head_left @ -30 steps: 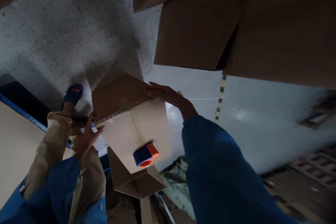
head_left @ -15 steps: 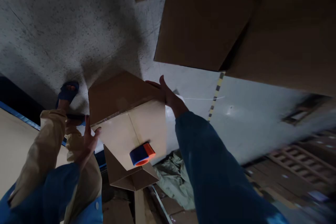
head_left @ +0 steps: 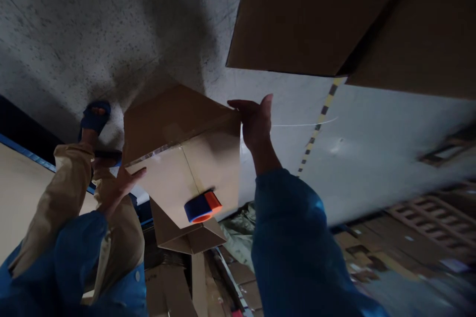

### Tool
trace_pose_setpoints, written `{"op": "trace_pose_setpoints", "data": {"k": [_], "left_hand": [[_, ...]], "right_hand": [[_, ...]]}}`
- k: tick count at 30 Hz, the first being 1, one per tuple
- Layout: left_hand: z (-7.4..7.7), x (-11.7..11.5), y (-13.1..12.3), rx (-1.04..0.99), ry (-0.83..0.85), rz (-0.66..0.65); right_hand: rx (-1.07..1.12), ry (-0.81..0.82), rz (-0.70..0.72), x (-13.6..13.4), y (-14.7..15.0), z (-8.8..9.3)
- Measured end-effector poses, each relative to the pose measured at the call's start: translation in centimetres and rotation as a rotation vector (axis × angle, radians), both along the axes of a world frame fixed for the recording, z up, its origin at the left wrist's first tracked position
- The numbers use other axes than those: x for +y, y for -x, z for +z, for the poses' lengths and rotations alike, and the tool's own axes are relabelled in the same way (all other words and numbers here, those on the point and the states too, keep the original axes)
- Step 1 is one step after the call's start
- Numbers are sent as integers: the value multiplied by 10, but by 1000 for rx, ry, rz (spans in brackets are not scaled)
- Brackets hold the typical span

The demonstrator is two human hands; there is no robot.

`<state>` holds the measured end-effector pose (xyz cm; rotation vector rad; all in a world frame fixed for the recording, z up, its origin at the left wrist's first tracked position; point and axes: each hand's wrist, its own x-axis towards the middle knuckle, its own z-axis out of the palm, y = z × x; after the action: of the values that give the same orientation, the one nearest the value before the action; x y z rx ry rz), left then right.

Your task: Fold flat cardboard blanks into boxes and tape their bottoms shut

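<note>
A cardboard box [head_left: 208,153] with a taped front edge is between my two hands. My left hand [head_left: 121,185] grips its left edge, the thumb lying over the pale face and the other fingers hidden behind. At the box's upper right corner is my right hand [head_left: 256,121], its thumb and fingers spread and its fingertips at the corner. A blue and orange tape dispenser [head_left: 203,206] rests on the pale face, near its lower edge.
Large cardboard boxes [head_left: 297,20] fill the upper right. Open box flaps [head_left: 178,237] show below the held box, beside a greenish sheet [head_left: 238,233]. Yellow and black floor tape [head_left: 316,131] runs at the right. Pallets [head_left: 427,218] and flattened cardboard lie lower right.
My right hand has shifted up and right to the box's corner, its fingers coming off the side. My left thumb has slid slightly. The large boxes have shifted up and right in view.
</note>
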<state>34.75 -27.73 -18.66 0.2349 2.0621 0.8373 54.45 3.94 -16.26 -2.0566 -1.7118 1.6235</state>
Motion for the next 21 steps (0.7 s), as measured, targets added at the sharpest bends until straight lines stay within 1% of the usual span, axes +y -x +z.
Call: {"op": "trace_pose_setpoints", "data": {"k": [3, 4, 5, 8, 9, 10, 12, 15, 18, 21], "left_hand": [[18, -13, -24, -40, -69, 20], [24, -15, -29, -46, -90, 60], [29, -16, -33, -49, -107, 127], [43, -12, -43, -89, -114, 369], [47, -9, -45, -102, -102, 415], [51, -6, -46, -111, -93, 438], [56, -2, -46, -115, -84, 435], [56, -1, -44, -87, -80, 456], [48, -6, -43, -60, -44, 505], [39, -10, -44, -70, -7, 522]], "right_hand": [[58, -48, 148, -14, -3, 15], [69, -84, 185, -18, -2, 18], [81, -119, 207, -21, 0, 20], [99, -176, 185, -26, 2, 13], [88, -187, 172, -26, 2, 10], [73, -194, 163, -25, 1, 6], [63, -196, 163, -24, -1, 1], [107, -173, 156, -23, -3, -2], [86, -153, 137, -24, -4, -8], [37, -197, 145, -24, -3, -17]]}}
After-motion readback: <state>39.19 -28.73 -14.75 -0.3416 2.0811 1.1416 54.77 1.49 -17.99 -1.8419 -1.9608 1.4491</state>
